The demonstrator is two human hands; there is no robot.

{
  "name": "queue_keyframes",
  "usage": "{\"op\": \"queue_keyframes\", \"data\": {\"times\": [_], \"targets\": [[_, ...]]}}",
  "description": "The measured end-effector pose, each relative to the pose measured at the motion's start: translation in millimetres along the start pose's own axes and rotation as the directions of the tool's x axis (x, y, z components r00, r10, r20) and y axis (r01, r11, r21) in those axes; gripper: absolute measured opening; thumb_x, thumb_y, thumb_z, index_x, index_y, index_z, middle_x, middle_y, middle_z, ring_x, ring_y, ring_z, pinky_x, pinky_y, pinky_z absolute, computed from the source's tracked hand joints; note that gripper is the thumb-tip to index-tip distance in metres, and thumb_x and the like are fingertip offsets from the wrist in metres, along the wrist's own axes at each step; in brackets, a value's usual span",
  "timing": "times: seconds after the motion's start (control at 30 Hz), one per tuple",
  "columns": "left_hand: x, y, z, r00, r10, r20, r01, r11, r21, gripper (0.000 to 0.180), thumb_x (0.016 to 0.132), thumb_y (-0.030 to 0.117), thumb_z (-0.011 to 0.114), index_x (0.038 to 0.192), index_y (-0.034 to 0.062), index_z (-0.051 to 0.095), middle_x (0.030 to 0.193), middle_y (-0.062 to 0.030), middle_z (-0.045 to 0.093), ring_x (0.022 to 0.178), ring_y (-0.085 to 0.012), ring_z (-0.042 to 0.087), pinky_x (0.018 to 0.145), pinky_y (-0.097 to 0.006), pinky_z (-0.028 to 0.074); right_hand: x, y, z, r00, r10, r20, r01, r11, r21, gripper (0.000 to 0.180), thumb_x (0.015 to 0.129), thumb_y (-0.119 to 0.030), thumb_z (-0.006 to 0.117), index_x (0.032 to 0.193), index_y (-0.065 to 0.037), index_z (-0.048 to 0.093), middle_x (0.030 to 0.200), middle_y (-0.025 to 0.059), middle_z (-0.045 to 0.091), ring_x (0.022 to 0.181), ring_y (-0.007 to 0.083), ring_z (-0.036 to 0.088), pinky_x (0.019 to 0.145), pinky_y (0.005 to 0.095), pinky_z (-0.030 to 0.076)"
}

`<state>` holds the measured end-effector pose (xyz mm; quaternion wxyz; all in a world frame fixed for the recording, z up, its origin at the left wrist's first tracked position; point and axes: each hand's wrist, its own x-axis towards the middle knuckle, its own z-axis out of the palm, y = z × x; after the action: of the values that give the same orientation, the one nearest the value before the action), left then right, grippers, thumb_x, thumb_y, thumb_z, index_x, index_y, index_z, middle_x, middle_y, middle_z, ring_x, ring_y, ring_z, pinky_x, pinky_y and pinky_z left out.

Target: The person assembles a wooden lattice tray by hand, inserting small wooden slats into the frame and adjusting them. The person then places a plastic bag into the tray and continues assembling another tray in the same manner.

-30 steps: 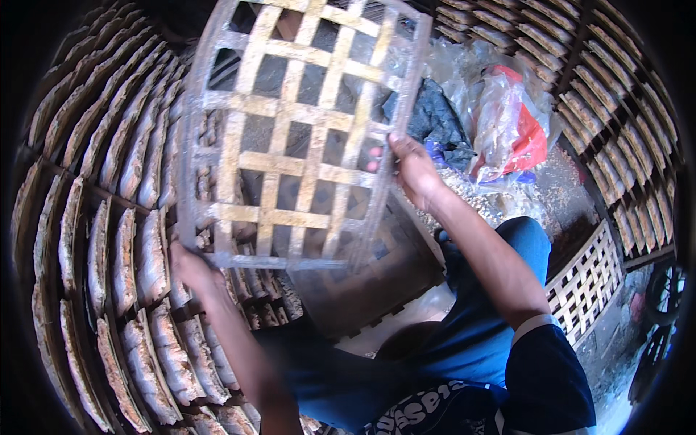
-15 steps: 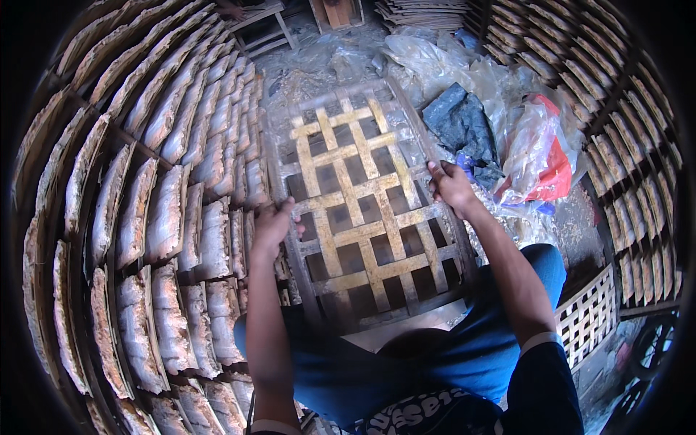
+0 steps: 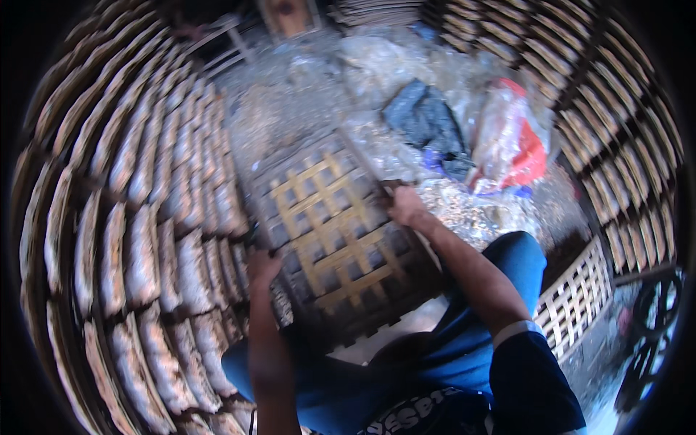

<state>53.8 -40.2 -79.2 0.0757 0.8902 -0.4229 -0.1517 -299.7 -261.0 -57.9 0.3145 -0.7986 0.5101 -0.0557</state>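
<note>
Between my arms is a woven bamboo lattice tray (image 3: 333,233) with a dark wooden frame, its far end tilted a little to the left. My left hand (image 3: 264,268) is closed around its left edge. My right hand (image 3: 407,206) grips the right edge near the middle, fingers curled under and partly hidden. The near end lies just above my blue-trousered legs (image 3: 464,319). Motion blurs the tray and both hands.
Slanted racked panels (image 3: 141,268) with a crumbly whitish-pink layer stand close on the left; more panels (image 3: 616,130) fill the right. Clear plastic sheets, a dark plastic sheet (image 3: 426,119) and a red one (image 3: 528,154) cover the floor ahead. Another lattice tray (image 3: 576,301) leans at right.
The lattice tray has come nearer to my body, its far end now lower in view, with both hands still on its sides. The whole view has shifted somewhat to the right.
</note>
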Motion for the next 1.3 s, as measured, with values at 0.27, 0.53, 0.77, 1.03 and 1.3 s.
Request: {"op": "queue_keyframes", "data": {"times": [0.27, 0.53, 0.77, 1.03, 1.3], "targets": [[4.0, 6.6, -6.4, 0.998, 0.013, 0.057, -0.015, 0.999, 0.028, 0.045, 0.092, 0.042, 0.062, 0.106, 0.0019, 0.075, 0.096, -0.0272, 0.071, 0.098, -0.0458, 0.067, 0.088, -0.052, 0.051, 41.2, 15.7, -171.4, 0.986, -0.147, 0.084, 0.139, 0.985, 0.098, 0.045, 0.092, -0.024, 0.060, 0.133, -0.007, 0.064, 0.133, 0.0176, 0.066, 0.123, 0.0321, 0.062, 0.108, 0.0402, 0.047], [23.7, -27.4, 0.8, 0.977, -0.052, 0.205, 0.114, 0.945, -0.305, 0.042, 0.095, 0.037, 0.065, 0.111, -0.0012, 0.073, 0.083, -0.0237, 0.071, 0.074, -0.0331, 0.071, 0.073, -0.046, 0.055, -20.2, 350.7, -173.3, 0.798, 0.240, -0.554, -0.304, 0.952, -0.025, 0.049, 0.085, -0.025, 0.076, 0.125, 0.000, 0.063, 0.120, 0.0238, 0.067, 0.114, 0.0413, 0.064, 0.099, 0.0452, 0.051], [11.0, -3.6, -20.7, 0.969, -0.140, 0.201, 0.155, 0.986, -0.060, 0.045, 0.099, 0.039, 0.063, 0.102, -0.0050, 0.071, 0.073, -0.0133, 0.069, 0.058, -0.0201, 0.067, 0.053, -0.036, 0.054, 5.5, 430.8, -112.2, 0.759, 0.348, -0.550, -0.459, 0.886, -0.073, 0.075, 0.080, -0.021, 0.081, 0.146, -0.007, 0.048, 0.145, 0.0186, 0.052, 0.130, 0.0414, 0.053, 0.107, 0.0483, 0.048], [6.1, 37.0, -31.4, 0.948, 0.155, -0.277, -0.153, 0.988, 0.032, 0.034, 0.094, 0.026, 0.068, 0.110, -0.0044, 0.070, 0.097, -0.0186, 0.072, 0.085, -0.0378, 0.068, 0.084, -0.046, 0.053, 40.3, 400.1, -107.0, 0.670, 0.494, -0.554, -0.666, 0.729, -0.156, 0.019, 0.088, -0.018, 0.065, 0.104, -0.012, 0.073, 0.121, 0.0080, 0.064, 0.125, 0.0323, 0.052, 0.102, 0.0503, 0.046], [-5.0, 164.7, -70.4, 0.644, 0.566, -0.515, -0.642, 0.765, 0.038, 0.045, 0.093, 0.015, 0.071, 0.133, -0.0020, 0.059, 0.124, -0.0194, 0.061, 0.116, -0.0328, 0.061, 0.100, -0.044, 0.048, -15.0, 292.9, -228.8, 0.563, -0.090, -0.822, -0.009, 0.993, -0.115, 0.011, 0.086, -0.020, 0.071, 0.094, -0.012, 0.074, 0.096, 0.0104, 0.074, 0.097, 0.0329, 0.067, 0.090, 0.0458, 0.051]]}}
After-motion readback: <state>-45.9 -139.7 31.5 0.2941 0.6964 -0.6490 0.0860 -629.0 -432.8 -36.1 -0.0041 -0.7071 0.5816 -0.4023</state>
